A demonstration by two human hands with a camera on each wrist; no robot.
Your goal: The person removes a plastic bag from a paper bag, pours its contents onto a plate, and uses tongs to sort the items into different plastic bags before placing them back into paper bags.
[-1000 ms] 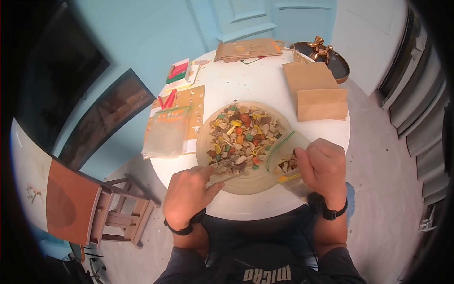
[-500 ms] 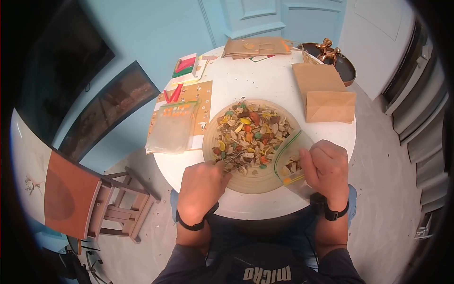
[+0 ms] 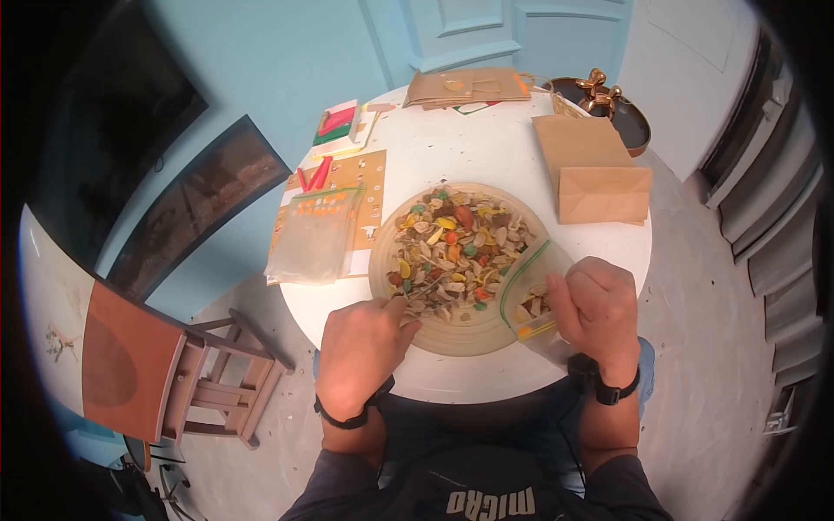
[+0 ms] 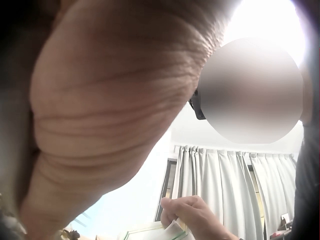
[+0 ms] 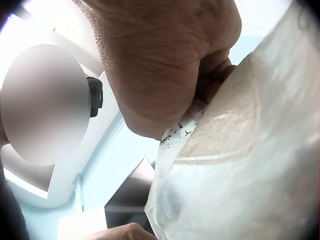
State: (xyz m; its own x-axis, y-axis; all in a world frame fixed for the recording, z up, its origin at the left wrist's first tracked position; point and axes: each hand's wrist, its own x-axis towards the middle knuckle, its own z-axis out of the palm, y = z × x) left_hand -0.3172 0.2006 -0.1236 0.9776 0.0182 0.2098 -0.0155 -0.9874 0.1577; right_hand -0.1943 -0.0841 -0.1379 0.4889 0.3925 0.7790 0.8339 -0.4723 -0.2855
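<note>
A round wooden tray (image 3: 395,343) in front of me holds a heap of potpourri (image 3: 452,252), with dried petals in beige, yellow, orange and green. My left hand (image 3: 363,352) is over the tray's near left side, holding thin metal tongs (image 3: 426,289) whose tips reach among the petals. With its fingers curled, my right hand (image 3: 599,304) grips the edge of a clear zip bag (image 3: 537,271). The bag's green-lined mouth gapes toward the heap, and some potpourri lies inside it. In the right wrist view the bag (image 5: 225,195) hangs beside the palm.
At the left lie a stack of clear zip bags (image 3: 308,247), red strips (image 3: 317,174) and a patterned brown sheet (image 3: 372,187). Brown paper bags (image 3: 604,195) stand at the right, with more folded paper bags (image 3: 469,87) at the back. A wooden chair (image 3: 230,391) is on the left.
The tongs' arms were spread over the tray's near side a second ago and now sit closer together, farther into the heap. My right hand keeps its grip on the bag.
</note>
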